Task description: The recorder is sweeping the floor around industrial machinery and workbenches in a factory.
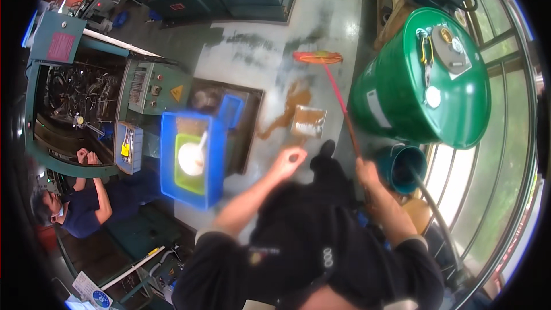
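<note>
My right hand grips the red handle of a broom whose orange head rests on the grey floor far ahead. My left hand hangs free in front of me, fingers loosely curled, holding nothing. Brown liquid is spilled across the floor beside a soaked square of cardboard, left of the broom handle.
A large green drum lies at the right, with a teal bucket and a hose below it. A blue crate holding a green tray and white scoop sits left. Another person crouches at a green machine.
</note>
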Available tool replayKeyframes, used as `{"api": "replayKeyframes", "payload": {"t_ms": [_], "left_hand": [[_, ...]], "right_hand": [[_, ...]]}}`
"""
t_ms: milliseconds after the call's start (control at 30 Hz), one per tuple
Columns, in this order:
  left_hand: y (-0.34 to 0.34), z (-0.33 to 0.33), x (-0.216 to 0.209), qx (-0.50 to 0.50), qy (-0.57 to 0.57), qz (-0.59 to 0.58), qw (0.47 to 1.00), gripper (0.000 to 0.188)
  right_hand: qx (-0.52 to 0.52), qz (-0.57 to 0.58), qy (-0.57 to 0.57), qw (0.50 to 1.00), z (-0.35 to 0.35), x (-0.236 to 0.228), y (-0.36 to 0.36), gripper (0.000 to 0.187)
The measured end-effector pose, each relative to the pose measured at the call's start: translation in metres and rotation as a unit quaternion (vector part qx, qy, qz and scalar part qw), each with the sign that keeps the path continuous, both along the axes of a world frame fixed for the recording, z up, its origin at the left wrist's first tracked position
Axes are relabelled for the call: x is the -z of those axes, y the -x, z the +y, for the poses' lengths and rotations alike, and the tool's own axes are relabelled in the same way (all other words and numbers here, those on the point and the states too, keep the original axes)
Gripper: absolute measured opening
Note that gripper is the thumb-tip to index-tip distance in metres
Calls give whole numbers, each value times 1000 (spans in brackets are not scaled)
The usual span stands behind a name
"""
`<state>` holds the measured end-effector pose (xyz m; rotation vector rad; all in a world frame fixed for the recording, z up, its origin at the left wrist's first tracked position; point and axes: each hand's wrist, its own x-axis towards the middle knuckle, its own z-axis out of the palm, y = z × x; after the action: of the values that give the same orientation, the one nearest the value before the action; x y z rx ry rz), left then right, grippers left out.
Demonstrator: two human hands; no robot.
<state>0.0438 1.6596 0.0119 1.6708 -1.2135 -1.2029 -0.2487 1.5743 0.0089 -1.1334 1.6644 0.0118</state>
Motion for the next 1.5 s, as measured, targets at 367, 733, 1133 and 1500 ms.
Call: {"api": "replayKeyframes", "payload": {"t_ms": [367,733,1133,1500], "left_hand": [[21,-221,13,85,63,-43,993,9],[4,-405,78,142,81,18,986,9],[20,-508,118,306,33,179,935,17],[15,-527,195,437,21,236,868,22]], "right_hand": [[-12,0,57,998,-52,33,22,44],[10,117,54,992,-110,-34,-43,42],[158,197,-165,953,-177,-37,-120,49],[68,213,-172,959,-206,-36,-150,40]]}}
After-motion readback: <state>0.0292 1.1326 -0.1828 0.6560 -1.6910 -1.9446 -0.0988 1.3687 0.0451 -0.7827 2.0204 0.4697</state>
